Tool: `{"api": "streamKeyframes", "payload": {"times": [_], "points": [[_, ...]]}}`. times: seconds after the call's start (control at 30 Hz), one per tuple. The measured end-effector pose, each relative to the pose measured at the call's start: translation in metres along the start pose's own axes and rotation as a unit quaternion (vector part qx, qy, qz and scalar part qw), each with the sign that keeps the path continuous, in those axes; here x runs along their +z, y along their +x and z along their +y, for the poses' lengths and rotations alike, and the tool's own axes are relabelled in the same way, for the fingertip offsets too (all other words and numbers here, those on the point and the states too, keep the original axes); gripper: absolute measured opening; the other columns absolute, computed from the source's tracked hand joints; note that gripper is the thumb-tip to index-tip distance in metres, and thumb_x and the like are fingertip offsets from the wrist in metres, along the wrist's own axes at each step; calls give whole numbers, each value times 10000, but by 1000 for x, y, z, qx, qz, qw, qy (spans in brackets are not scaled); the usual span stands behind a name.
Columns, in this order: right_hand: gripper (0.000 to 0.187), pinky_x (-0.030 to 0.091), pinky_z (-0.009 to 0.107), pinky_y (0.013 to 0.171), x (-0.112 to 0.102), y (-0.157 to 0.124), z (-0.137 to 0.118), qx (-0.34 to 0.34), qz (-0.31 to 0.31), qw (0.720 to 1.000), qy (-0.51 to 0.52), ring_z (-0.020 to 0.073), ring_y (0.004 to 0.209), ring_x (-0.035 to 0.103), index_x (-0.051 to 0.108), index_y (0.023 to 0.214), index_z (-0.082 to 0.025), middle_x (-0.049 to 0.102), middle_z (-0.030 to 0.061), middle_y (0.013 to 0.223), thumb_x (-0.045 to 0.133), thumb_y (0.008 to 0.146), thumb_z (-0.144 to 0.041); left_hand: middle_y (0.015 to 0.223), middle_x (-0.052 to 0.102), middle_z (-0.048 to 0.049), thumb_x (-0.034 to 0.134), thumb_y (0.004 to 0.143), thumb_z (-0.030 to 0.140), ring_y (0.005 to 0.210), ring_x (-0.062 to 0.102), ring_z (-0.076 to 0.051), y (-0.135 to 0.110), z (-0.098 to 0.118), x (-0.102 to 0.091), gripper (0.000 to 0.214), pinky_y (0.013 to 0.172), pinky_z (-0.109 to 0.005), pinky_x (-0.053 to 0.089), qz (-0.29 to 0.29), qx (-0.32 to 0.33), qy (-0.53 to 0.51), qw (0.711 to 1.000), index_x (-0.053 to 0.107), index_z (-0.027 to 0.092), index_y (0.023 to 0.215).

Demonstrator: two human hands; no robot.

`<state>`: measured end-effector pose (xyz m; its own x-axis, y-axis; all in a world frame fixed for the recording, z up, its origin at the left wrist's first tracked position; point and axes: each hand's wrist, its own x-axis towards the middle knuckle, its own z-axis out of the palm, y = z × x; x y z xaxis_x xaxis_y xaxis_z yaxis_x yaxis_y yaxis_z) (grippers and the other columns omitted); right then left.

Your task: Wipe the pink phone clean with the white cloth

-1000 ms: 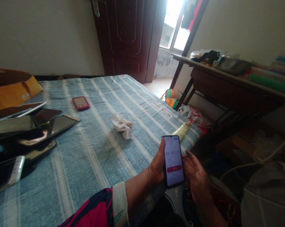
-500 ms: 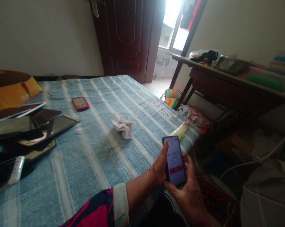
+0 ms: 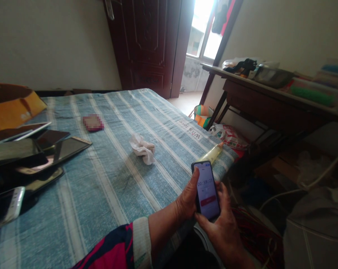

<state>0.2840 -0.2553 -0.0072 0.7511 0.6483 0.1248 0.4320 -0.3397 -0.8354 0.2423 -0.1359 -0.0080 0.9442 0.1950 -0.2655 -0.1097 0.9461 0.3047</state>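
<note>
A dark-edged smartphone (image 3: 208,192) is held upright near the bed's right edge, its lit screen showing timer digits and a red button. My left hand (image 3: 188,196) grips its left side, thumb along the upper edge. Around the lower right side curl the fingers of my right hand (image 3: 225,228), with the thumb at the bottom corner. Just beyond the phone lies a clear bottle of yellowish liquid (image 3: 212,153). A crumpled white cloth (image 3: 143,150) rests on the striped sheet (image 3: 115,179), left of my hands. Farther back is a small pink-red object (image 3: 93,122), pixelated.
Several phones (image 3: 58,153) lie piled at the left, beside an orange-yellow box or bag (image 3: 14,108). To the right stands a dark wooden table (image 3: 258,93) loaded with items. Bags (image 3: 229,136) sit beneath it. A brown door (image 3: 149,45) is behind the bed.
The view has shifted slightly, so things sit a little farther left. Both hands keep the same hold on the smartphone. The pink-red object, seen earlier as a phone, is now pixelated.
</note>
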Motion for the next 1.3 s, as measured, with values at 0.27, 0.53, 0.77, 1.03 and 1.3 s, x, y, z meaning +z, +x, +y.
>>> {"api": "streamKeyframes", "payload": {"times": [0.27, 0.53, 0.77, 1.03, 1.3], "points": [[1010, 494, 462, 935, -4, 1, -3, 33, -12, 999, -20, 333, 1170, 586, 241, 1491, -268, 584, 100, 1316, 759, 627, -343, 875, 728, -151, 507, 810, 702, 743, 699, -226, 3, -4, -2, 681, 802, -364, 528, 11, 41, 20, 999, 659, 76, 1030], [1022, 480, 456, 951, -8, 0, -1, 65, -28, 997, -18, 330, 1180, 578, 214, 1496, -268, 570, 100, 1331, 754, 634, -370, 892, 719, -171, 555, 786, 692, 801, 698, -261, 3, -7, -3, 704, 828, -386, 513, 11, 62, 121, 991, 675, 52, 1053], [1111, 498, 442, 906, -11, 2, 2, 90, -26, 996, -8, 341, 1119, 611, 240, 1491, -258, 594, 112, 1299, 821, 563, -447, 821, 706, -124, 629, 741, 670, 745, 664, -226, -5, -9, 6, 636, 759, -349, 507, 21, 84, 215, 973, 696, 87, 983], [1043, 531, 388, 846, -10, -4, 24, 114, -21, 990, 83, 287, 963, 675, 234, 1477, -204, 679, 81, 1085, 785, 611, -390, 896, 695, -110, 626, 808, 570, 842, 652, -232, -4, -11, 5, 519, 817, -360, 499, -33, 101, 295, 950, 670, 95, 1011], [1024, 477, 398, 961, -18, -19, 89, 139, 9, 990, 20, 296, 1115, 614, 239, 1459, -170, 590, 145, 1272, 752, 611, -428, 1391, 525, -168, 645, 814, 532, 1311, 470, -303, -8, 0, 16, 752, 1084, -435, 387, 67, 152, 356, 920, 409, 140, 1411]]}}
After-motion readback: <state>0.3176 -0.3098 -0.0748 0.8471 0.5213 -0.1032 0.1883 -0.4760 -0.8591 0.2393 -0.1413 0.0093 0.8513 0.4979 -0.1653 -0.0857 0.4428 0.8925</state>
